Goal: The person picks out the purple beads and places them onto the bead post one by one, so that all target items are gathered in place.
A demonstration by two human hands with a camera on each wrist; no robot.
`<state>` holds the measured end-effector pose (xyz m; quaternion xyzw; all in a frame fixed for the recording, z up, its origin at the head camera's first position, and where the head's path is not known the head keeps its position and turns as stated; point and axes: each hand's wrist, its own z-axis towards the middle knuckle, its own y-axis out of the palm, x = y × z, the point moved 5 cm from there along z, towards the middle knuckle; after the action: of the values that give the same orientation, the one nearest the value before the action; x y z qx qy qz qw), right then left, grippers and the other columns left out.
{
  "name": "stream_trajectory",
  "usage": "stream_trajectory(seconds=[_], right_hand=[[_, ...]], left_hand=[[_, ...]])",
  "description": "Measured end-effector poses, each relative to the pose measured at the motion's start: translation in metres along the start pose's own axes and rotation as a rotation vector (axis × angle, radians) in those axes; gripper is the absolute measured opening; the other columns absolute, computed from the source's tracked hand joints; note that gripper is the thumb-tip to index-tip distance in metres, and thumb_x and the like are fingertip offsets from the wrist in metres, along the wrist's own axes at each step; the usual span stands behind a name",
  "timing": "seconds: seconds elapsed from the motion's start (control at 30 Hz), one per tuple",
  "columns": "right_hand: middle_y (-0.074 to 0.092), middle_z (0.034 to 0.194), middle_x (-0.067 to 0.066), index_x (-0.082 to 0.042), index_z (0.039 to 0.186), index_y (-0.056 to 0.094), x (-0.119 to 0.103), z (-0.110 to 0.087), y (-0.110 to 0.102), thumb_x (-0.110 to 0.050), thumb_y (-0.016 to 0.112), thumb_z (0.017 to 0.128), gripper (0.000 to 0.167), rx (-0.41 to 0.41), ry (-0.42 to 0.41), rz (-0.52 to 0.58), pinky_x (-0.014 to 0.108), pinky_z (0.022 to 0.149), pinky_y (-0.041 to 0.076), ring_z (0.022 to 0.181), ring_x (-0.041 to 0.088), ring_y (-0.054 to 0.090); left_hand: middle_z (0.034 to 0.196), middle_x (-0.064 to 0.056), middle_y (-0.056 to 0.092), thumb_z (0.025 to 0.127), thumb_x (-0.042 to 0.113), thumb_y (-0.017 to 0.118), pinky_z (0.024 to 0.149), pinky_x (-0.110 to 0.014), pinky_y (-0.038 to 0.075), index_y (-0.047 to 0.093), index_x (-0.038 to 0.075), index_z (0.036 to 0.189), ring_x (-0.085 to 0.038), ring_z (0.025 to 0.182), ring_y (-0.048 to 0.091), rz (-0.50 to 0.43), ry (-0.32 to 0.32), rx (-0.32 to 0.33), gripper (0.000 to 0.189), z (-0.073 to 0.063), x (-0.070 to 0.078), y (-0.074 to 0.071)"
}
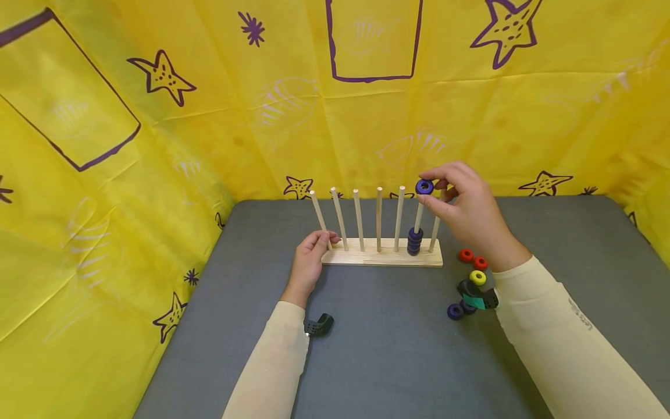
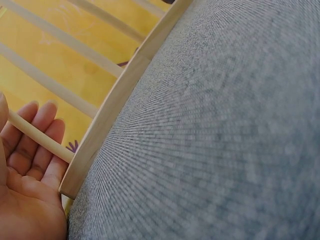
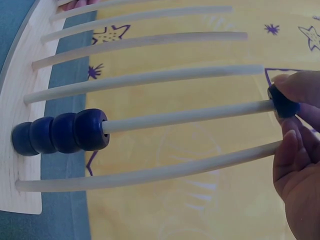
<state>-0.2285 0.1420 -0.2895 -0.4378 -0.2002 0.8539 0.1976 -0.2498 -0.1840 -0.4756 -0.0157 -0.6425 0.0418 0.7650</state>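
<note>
A wooden peg rack (image 1: pixel 366 259) stands on the table with several upright pegs. My left hand (image 1: pixel 310 259) holds the leftmost peg low down near the base; in the left wrist view its fingers lie behind that peg (image 2: pixel 42 137). My right hand (image 1: pixel 466 203) pinches a dark blue bead (image 1: pixel 424 187) between thumb and fingers. That bead is at the tip of the second peg from the right, as the right wrist view shows. Several blue beads (image 3: pixel 67 132) are stacked at the bottom of the same peg.
Right of the rack lie two red beads (image 1: pixel 466 255), a yellow bead (image 1: pixel 477 277) and blue beads (image 1: pixel 455 312), partly hidden by the right wrist's black strap (image 1: pixel 489 298). A yellow printed cloth (image 1: pixel 235 116) hangs behind the grey table (image 1: pixel 377 349).
</note>
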Motion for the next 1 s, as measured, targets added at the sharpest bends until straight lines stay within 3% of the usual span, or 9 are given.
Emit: stream_trajectory(seconds=[1.0], right_hand=[[0.066,0.116,0.008,-0.002,0.127,0.075,0.0015,0.0,0.002,0.0,0.082,0.098,0.031,-0.023,0.011,-0.014,0.02,0.08,0.046,0.096,0.021,0.056]], left_hand=[[0.114,-0.014,0.078,0.115,0.031,0.059,0.111,-0.047,0.047,0.074,0.0,0.119,-0.027,0.118,0.069,-0.01,0.007,-0.004,0.035,-0.0003,-0.001,-0.0003]])
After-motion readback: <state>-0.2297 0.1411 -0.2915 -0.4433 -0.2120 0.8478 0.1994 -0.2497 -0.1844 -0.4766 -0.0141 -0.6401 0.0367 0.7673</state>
